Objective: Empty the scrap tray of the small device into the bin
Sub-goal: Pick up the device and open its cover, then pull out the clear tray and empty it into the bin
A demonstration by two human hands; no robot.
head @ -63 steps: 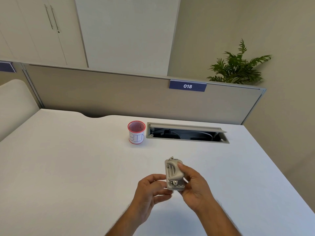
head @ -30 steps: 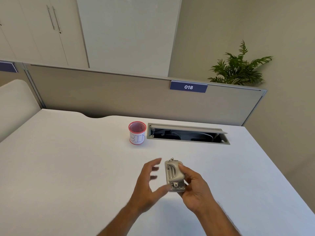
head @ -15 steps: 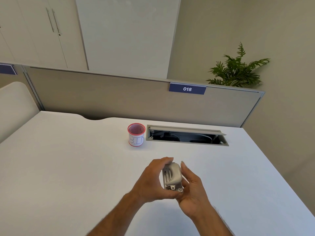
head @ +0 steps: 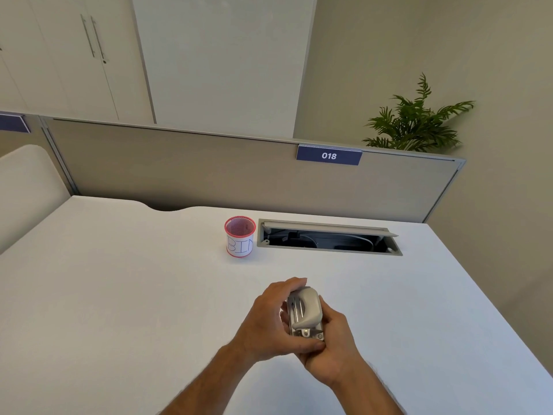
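White desk (head: 119, 295) in a numbered office cubicle, plate "018" (head: 329, 156) on the beige partition (head: 179, 172), a potted plant (head: 416, 124) behind it: that is where I find my two hands brought together over the near middle of the surface, both closed on the small device (head: 305, 311). It is a grey, hand-sized gadget with a rounded plastic lever on top and metal parts at its near end; I take it for a hole punch. My right hand (head: 332, 345) cradles it from below and from the right, while my left hand (head: 275, 322) wraps over its left side, fingers curled across the far end and the thumb pressed along the near edge. I read that two-handed hold as a brace and a pull: one hand steadies the body so the other can work the scrap tray loose from the underside. The tray itself is hidden beneath the device and my fingers, so I cannot tell whether it has started to come free. The bin (head: 240, 236), a small red-rimmed mesh cup with "BIN" lettered on its white wrap, stands upright well apart from my hands, farther back and a little left, just beside the open cable hatch (head: 329, 238) set into the desk. By my judgement, nothing has been tipped into it yet.
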